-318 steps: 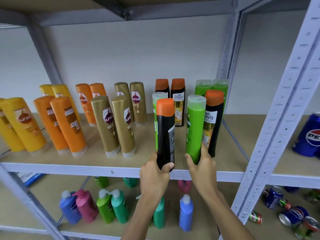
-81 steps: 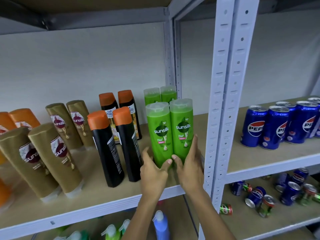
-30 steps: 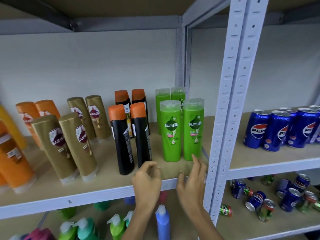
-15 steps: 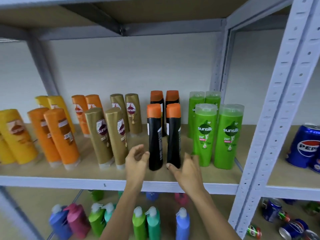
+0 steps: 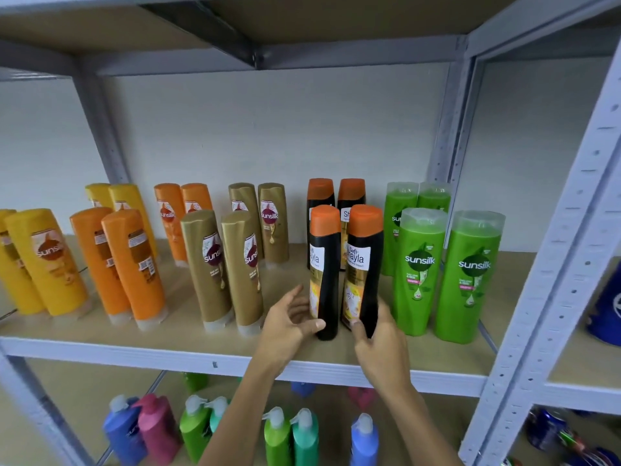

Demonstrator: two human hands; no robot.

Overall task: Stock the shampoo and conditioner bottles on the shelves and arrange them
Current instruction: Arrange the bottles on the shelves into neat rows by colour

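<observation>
Two black bottles with orange caps stand at the front of the wooden shelf. My left hand grips the base of the left black bottle. The lower part of the right black bottle is held by my right hand. Both labels face partly forward. Two more black bottles stand behind them. A pair of green Sunsilk bottles stands to the right, with gold bottles, orange bottles and yellow bottles in rows to the left.
A grey perforated upright post borders the shelf on the right, with blue cans beyond it. The lower shelf holds several coloured pump bottles. A steel shelf edge runs along the front.
My hands were open beside the two front black bottles; now each grips one. The bottles have turned, so their labels show more toward the front.
</observation>
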